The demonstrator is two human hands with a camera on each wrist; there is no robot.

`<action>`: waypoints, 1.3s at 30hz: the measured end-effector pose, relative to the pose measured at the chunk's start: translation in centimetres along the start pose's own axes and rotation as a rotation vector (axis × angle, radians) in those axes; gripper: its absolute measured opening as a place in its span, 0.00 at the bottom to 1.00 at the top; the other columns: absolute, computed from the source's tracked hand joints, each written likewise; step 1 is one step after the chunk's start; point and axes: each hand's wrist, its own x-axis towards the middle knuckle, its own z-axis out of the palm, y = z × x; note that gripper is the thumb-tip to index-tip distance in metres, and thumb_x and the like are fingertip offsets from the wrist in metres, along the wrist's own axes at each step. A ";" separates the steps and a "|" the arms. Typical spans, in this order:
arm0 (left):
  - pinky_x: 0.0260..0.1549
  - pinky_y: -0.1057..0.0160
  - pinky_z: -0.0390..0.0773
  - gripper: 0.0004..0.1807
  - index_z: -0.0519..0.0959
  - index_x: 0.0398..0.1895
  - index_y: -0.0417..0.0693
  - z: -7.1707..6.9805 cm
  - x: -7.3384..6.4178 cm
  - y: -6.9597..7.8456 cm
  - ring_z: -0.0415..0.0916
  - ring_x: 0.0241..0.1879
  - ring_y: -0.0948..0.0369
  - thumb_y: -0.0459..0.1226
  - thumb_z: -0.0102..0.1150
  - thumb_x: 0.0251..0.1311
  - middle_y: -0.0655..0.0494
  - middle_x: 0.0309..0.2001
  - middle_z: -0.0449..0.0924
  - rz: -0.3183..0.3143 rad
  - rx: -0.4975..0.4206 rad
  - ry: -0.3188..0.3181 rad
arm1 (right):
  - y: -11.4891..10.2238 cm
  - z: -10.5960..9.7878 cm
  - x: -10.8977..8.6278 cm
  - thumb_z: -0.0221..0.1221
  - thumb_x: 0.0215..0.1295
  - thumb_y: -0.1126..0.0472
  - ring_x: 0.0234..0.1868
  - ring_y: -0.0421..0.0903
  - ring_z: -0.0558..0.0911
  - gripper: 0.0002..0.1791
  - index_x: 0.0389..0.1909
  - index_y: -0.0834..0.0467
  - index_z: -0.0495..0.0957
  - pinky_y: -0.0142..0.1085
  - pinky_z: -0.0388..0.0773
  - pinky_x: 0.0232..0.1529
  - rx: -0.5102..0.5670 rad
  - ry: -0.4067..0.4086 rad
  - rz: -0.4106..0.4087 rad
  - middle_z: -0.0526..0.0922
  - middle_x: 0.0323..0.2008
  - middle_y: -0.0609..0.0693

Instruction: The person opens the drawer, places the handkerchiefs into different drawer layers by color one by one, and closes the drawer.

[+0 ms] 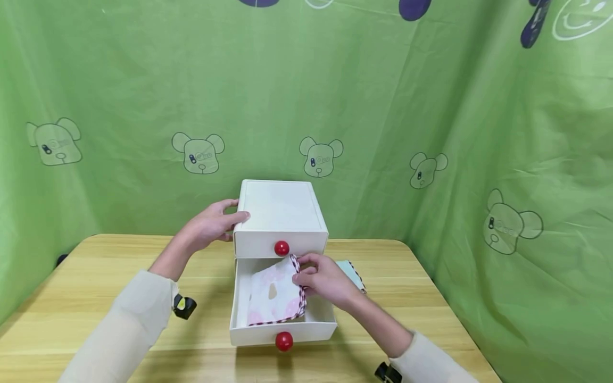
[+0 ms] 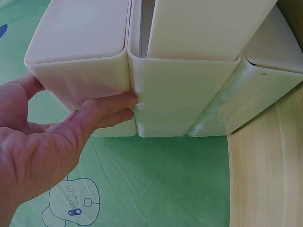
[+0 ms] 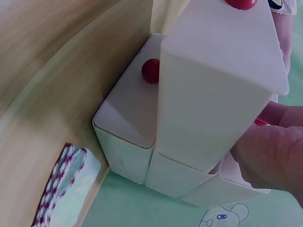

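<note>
A white drawer unit (image 1: 282,207) with round red knobs stands on the table, its middle drawer (image 1: 313,332) pulled out. My left hand (image 1: 213,226) rests on the unit's upper left side, thumb over the top edge and fingers fairly straight along the side wall (image 2: 90,82). At the open drawer, my right hand (image 1: 325,279) pinches the right edge of a folded white cloth (image 1: 273,290) with pink patches and a dark checked border. The cloth lies tilted inside the drawer. In the right wrist view the drawer wall (image 3: 203,109) hides the cloth and part of my right hand.
A folded light-blue cloth (image 1: 349,274) with a checked border lies on the wooden table (image 1: 397,314) right of the unit. The bottom drawer (image 3: 128,104) is closed beneath the open one. A green curtain (image 1: 268,96) hangs behind and beside the table.
</note>
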 end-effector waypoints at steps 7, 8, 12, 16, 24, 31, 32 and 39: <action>0.50 0.54 0.78 0.44 0.43 0.76 0.47 -0.1 0.0 0.2 0.78 0.49 0.52 0.50 0.54 0.65 0.44 0.53 0.77 0.002 0.010 0.002 | -0.7 -0.7 -0.8 0.57 0.61 0.67 0.40 0.51 0.83 0.24 0.58 0.70 0.66 0.41 0.83 0.42 -0.079 -0.013 0.004 0.82 0.42 0.61; 0.50 0.54 0.78 0.44 0.43 0.76 0.47 -0.1 0.0 0.2 0.78 0.49 0.52 0.50 0.54 0.65 0.44 0.53 0.77 0.003 0.011 0.001 | -0.9 -0.8 -1.0 0.56 0.62 0.67 0.41 0.51 0.83 0.24 0.58 0.71 0.66 0.41 0.83 0.43 -0.088 -0.020 0.007 0.81 0.43 0.61; 0.52 0.53 0.77 0.44 0.43 0.76 0.47 -0.1 0.0 0.2 0.78 0.49 0.52 0.50 0.54 0.65 0.44 0.53 0.77 0.001 0.012 -0.003 | -1.1 -1.1 -1.4 0.55 0.64 0.63 0.43 0.51 0.82 0.26 0.61 0.71 0.63 0.43 0.81 0.48 -0.104 -0.052 0.038 0.79 0.46 0.61; 0.52 0.53 0.77 0.44 0.43 0.76 0.47 0.0 0.0 0.1 0.78 0.49 0.52 0.49 0.54 0.65 0.44 0.53 0.77 0.001 0.009 -0.003 | -1.3 -1.3 -1.7 0.55 0.65 0.61 0.45 0.52 0.82 0.28 0.62 0.70 0.62 0.44 0.79 0.51 -0.113 -0.070 0.061 0.78 0.48 0.61; 0.52 0.53 0.77 0.44 0.43 0.76 0.46 0.0 -0.1 0.1 0.78 0.48 0.52 0.50 0.54 0.65 0.44 0.52 0.77 0.003 0.018 -0.005 | -1.5 -1.8 -2.3 0.57 0.66 0.57 0.51 0.55 0.79 0.32 0.65 0.69 0.61 0.47 0.77 0.54 -0.173 -0.091 0.042 0.76 0.54 0.62; 0.52 0.53 0.77 0.44 0.43 0.76 0.47 0.1 -0.1 0.1 0.78 0.48 0.52 0.50 0.54 0.65 0.44 0.53 0.77 0.003 0.016 -0.006 | -1.6 -2.1 -2.7 0.56 0.68 0.53 0.53 0.57 0.79 0.34 0.67 0.67 0.58 0.52 0.73 0.57 -0.191 -0.098 0.013 0.75 0.58 0.63; 0.52 0.52 0.77 0.44 0.43 0.76 0.47 0.1 -0.1 0.1 0.78 0.48 0.52 0.50 0.54 0.65 0.44 0.53 0.77 0.003 0.016 -0.006 | -1.7 -2.1 -2.8 0.55 0.68 0.51 0.54 0.57 0.78 0.34 0.68 0.66 0.58 0.53 0.73 0.57 -0.209 -0.092 0.009 0.75 0.58 0.62; 0.54 0.52 0.76 0.45 0.43 0.76 0.47 0.1 0.0 0.0 0.76 0.51 0.51 0.51 0.54 0.65 0.43 0.55 0.75 -0.001 0.016 -0.006 | -2.1 -1.6 -3.3 0.52 0.69 0.43 0.55 0.57 0.78 0.32 0.64 0.62 0.66 0.48 0.76 0.56 -0.164 -0.016 -0.025 0.77 0.54 0.60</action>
